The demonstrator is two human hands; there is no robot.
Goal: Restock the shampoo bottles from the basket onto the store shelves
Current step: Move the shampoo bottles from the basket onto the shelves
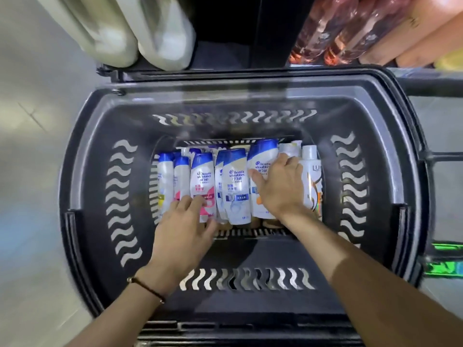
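Down at the bottom of the dark basket [82, 171] the shampoo bottles [235, 186] lay packed side by side in a row, each with its long axis running away from the person and its blue cap at the far end. Several were half buried under their neighbours, so only caps or slivers of label showed, and a lower layer beneath them could hardly be made out. The left hand [185, 221], smeared by motion blur, rested over the near end of the pink-labelled bottle [201, 176]; its fingers covered the bottle's base, and whether they had closed round it could not be told. The right hand [278, 186] lay spread wide across the orange-labelled bottle [261, 156], thumb on the label and fingertips at its right edge, hiding most of the front; a firm grip could not be confirmed there either. Just right of it lay a white bottle [310, 176], part of its lettering cut off by the basket wall. Beyond the rim, pale jugs [112, 33] and pink bottles [338, 28] were blurred and cropped by the frame's top.
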